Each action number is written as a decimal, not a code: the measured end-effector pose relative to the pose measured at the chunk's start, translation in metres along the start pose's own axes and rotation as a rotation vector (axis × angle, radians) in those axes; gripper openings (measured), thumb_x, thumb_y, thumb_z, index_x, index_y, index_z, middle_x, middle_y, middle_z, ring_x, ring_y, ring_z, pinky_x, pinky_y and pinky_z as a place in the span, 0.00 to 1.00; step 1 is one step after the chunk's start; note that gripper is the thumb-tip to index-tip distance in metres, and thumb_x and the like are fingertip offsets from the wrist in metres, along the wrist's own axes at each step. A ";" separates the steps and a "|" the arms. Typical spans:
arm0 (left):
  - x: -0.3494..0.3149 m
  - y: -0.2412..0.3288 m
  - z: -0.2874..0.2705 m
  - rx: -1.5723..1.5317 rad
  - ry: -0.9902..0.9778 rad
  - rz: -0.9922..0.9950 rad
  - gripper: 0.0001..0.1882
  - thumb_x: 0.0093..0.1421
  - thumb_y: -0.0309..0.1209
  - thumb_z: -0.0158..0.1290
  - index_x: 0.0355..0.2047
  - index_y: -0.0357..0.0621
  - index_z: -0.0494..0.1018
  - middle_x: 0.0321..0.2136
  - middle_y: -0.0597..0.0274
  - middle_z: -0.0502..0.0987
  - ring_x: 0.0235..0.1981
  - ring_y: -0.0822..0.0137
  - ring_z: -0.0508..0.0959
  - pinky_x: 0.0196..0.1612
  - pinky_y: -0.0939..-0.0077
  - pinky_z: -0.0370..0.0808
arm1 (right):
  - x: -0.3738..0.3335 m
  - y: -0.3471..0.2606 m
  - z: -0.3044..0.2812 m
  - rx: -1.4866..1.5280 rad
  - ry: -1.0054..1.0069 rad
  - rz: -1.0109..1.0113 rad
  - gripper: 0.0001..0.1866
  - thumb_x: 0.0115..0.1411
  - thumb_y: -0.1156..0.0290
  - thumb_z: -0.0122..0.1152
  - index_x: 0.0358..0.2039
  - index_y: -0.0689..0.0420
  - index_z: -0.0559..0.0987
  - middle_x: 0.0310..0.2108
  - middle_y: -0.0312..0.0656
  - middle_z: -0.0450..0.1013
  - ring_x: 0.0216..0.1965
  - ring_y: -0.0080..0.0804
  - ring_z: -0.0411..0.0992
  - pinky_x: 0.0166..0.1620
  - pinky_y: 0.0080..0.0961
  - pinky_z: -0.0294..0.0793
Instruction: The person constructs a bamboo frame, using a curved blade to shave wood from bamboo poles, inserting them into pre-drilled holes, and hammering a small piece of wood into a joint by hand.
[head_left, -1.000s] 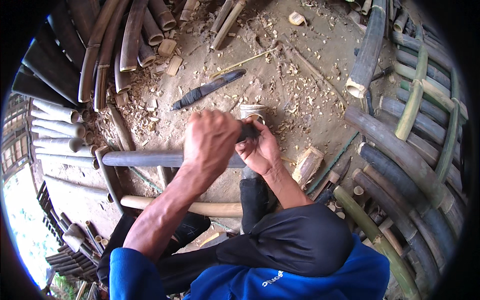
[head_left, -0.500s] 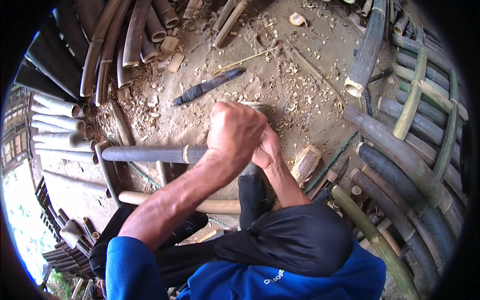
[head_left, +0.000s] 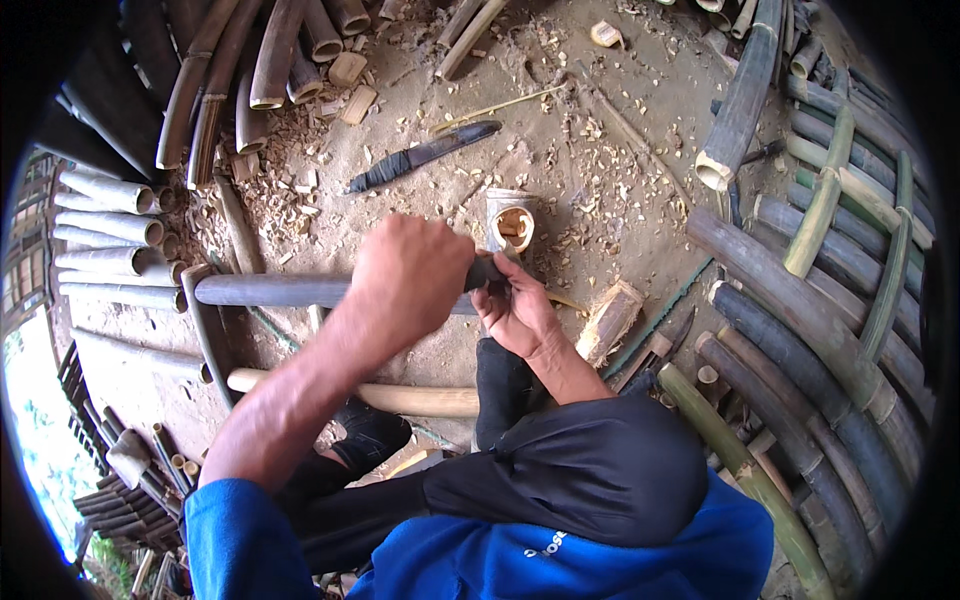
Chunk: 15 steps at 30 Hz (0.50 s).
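Observation:
My left hand is a closed fist, smeared by motion, above a dark bamboo pole that lies crosswise. What the fist grips is hidden. Close against it, my right hand has its fingers and thumb bent round a dark, rounded piece of a kind I cannot make out. Just beyond the right fingertips stands a short bamboo section with a pale-rimmed round opening showing orange-brown inside. A knife with a dark wrapped handle lies on the ground farther off.
Pale chips litter the earth floor. Bamboo poles are stacked at the right, and cut bamboo tubes lie at the left. A wood block rests right of my right hand. A pale pole crosses near my feet.
My hands have shifted left and my fist has drawn apart from the right fingers. The bamboo section's opening, hidden before, now shows. My right fingers are now in sight. The view has shifted slightly.

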<state>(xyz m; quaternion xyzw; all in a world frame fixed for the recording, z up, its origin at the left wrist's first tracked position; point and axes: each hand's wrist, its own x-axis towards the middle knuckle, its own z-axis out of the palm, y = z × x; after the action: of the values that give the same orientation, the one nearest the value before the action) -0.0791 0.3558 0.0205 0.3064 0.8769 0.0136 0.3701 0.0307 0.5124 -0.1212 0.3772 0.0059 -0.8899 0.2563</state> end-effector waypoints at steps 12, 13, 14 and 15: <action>0.015 0.117 0.171 -1.017 0.081 -0.582 0.25 0.50 0.39 0.63 0.39 0.27 0.72 0.34 0.31 0.79 0.42 0.37 0.80 0.48 0.50 0.77 | 0.002 -0.077 0.011 -1.570 0.390 0.114 0.18 0.61 0.60 0.52 0.27 0.63 0.79 0.22 0.43 0.74 0.16 0.29 0.71 0.15 0.26 0.73; 0.014 0.115 0.171 -1.057 0.076 -0.572 0.28 0.49 0.40 0.65 0.40 0.25 0.73 0.35 0.31 0.79 0.43 0.38 0.81 0.47 0.52 0.77 | -0.003 -0.070 0.008 -1.555 0.412 0.034 0.18 0.61 0.60 0.52 0.27 0.63 0.79 0.21 0.44 0.73 0.17 0.29 0.72 0.15 0.27 0.72; 0.009 0.107 0.172 -1.080 0.095 -0.524 0.28 0.48 0.40 0.66 0.41 0.27 0.73 0.35 0.32 0.80 0.42 0.40 0.81 0.47 0.52 0.77 | -0.006 -0.060 0.006 -1.547 0.431 -0.016 0.18 0.62 0.60 0.52 0.27 0.62 0.79 0.20 0.41 0.72 0.17 0.27 0.71 0.15 0.26 0.72; 0.002 0.096 0.173 -1.100 0.113 -0.476 0.28 0.48 0.40 0.67 0.41 0.28 0.74 0.35 0.34 0.80 0.42 0.41 0.81 0.47 0.53 0.77 | -0.008 -0.052 0.006 -1.538 0.449 -0.065 0.18 0.63 0.59 0.52 0.27 0.61 0.79 0.19 0.39 0.71 0.17 0.25 0.70 0.15 0.26 0.71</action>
<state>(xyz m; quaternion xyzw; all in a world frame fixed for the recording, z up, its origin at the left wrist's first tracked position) 0.0844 0.3995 -0.0827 -0.1360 0.8040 0.3983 0.4201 0.0076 0.5600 -0.1206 0.2646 0.6800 -0.5465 0.4110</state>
